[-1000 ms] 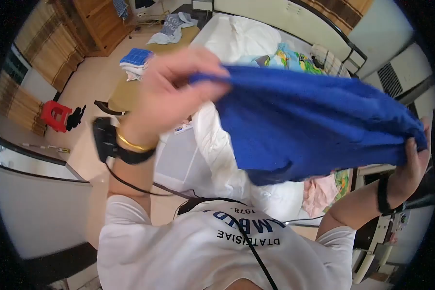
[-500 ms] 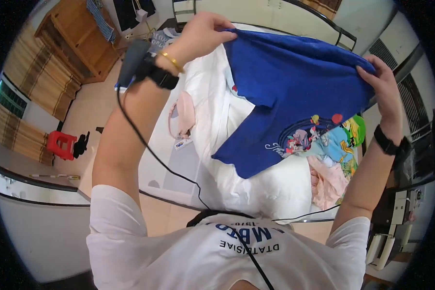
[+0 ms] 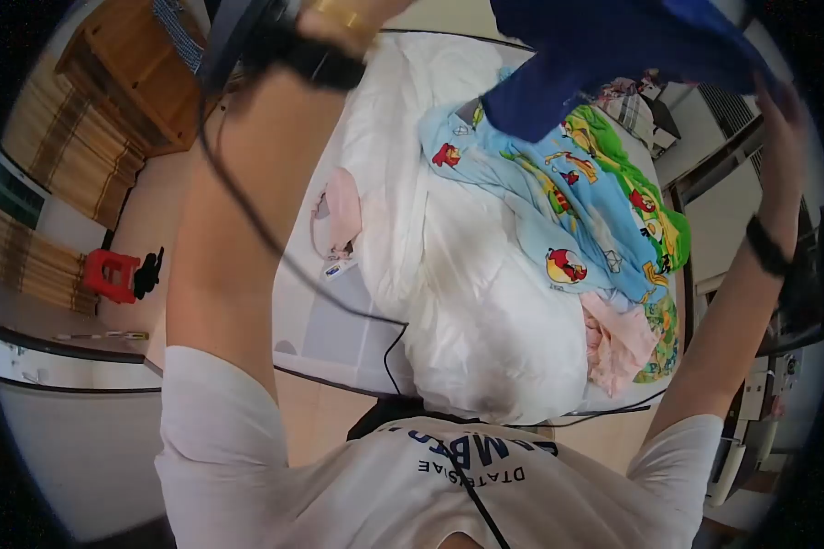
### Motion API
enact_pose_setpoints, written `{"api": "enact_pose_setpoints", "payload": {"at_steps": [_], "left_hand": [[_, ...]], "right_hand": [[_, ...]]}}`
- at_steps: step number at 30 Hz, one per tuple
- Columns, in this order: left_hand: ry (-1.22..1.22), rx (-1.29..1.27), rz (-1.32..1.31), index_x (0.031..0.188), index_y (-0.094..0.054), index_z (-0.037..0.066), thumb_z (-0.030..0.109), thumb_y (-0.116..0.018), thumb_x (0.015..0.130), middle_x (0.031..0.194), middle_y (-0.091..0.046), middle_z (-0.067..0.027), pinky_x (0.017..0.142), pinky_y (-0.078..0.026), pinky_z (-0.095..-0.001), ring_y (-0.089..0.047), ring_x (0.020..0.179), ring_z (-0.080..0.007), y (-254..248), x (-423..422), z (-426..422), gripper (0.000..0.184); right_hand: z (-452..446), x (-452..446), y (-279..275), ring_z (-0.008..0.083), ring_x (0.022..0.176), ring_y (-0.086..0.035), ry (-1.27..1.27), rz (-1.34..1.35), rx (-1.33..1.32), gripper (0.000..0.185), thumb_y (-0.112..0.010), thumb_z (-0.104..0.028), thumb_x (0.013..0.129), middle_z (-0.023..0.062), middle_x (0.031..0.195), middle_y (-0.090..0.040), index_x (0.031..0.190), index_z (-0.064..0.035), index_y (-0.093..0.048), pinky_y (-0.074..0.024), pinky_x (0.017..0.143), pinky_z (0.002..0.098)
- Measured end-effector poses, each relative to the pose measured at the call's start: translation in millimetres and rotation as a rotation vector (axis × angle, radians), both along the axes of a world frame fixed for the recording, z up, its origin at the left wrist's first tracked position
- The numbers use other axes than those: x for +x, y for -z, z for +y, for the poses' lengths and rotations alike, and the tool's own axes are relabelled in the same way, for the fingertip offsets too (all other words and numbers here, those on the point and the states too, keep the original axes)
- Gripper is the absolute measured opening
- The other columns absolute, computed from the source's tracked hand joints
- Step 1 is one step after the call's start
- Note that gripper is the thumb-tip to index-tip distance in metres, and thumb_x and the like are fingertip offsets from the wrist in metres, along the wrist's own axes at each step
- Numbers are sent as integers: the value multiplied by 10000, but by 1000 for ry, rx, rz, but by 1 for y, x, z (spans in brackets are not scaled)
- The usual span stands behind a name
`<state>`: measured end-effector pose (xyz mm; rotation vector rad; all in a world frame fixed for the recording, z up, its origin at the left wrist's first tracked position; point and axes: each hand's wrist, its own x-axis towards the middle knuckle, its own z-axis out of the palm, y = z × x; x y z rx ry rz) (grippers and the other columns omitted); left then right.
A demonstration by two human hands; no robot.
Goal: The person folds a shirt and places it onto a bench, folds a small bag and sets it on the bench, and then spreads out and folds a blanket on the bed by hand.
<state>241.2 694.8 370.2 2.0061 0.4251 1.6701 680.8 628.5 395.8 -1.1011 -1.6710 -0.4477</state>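
Observation:
A dark blue T-shirt (image 3: 613,55) with its upper part beyond the frame is held up in the air over the bed. My right hand (image 3: 780,110), smeared by motion, is closed on the shirt's right edge. At the top edge, my left hand (image 3: 386,13) is partly cut off and its fingers lie outside the view, so its grip is hidden. Below the shirt, a light blue cloth (image 3: 522,183) with red cartoon birds lies crumpled, beside a green printed cloth (image 3: 645,197). A pale pink cloth (image 3: 618,339) lies at the near right.
White bedding (image 3: 485,302) is bunched along the middle of the bed. A pink strapped item (image 3: 341,209) lies to its left. A red stool (image 3: 112,274) stands on the floor at far left, and a wooden cabinet (image 3: 124,78) behind it. A black cable (image 3: 284,261) hangs from my left wrist.
Both hands have moved up, and the shirt has risen with its right edge in my right hand. Its printed front is out of sight, and more of the light blue cloth shows.

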Motion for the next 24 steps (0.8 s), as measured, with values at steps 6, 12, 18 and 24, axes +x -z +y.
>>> {"api": "enact_pose_setpoints", "payload": {"at_steps": [6,12,18,24], "left_hand": [[-143,5,325,889,-714,26,13,-717,760,942,-733,-105,796,-550,-299,-712,906,-204,146,-42,-78,130],[-185,-518,498,864,-708,20,10,-700,757,1061,-712,-153,850,-543,-372,-689,965,-312,362,-46,-190,107],[-192,-751,680,840,-720,25,-23,-704,716,1077,-708,-174,857,-547,-382,-684,976,-334,511,-38,-262,134],[-140,-749,705,850,-699,16,-8,-700,698,1042,-697,-187,875,-534,-403,-667,976,-357,516,-34,-254,154]], "right_hand": [[-128,-48,136,236,1096,-595,-279,212,-417,134,-643,-32,868,132,1107,-651,985,-13,-580,-427,1010,382],[-216,-79,350,241,990,-651,-109,351,-983,269,-671,133,666,105,1008,-713,876,-29,-625,-489,856,321],[-278,-81,518,348,1018,-578,-116,7,-1072,382,-661,117,628,122,1100,-661,961,-69,-640,-477,882,428],[-279,-102,511,372,1034,-593,7,-36,-1249,330,-649,62,669,148,1140,-658,978,-55,-657,-478,931,426]]}}
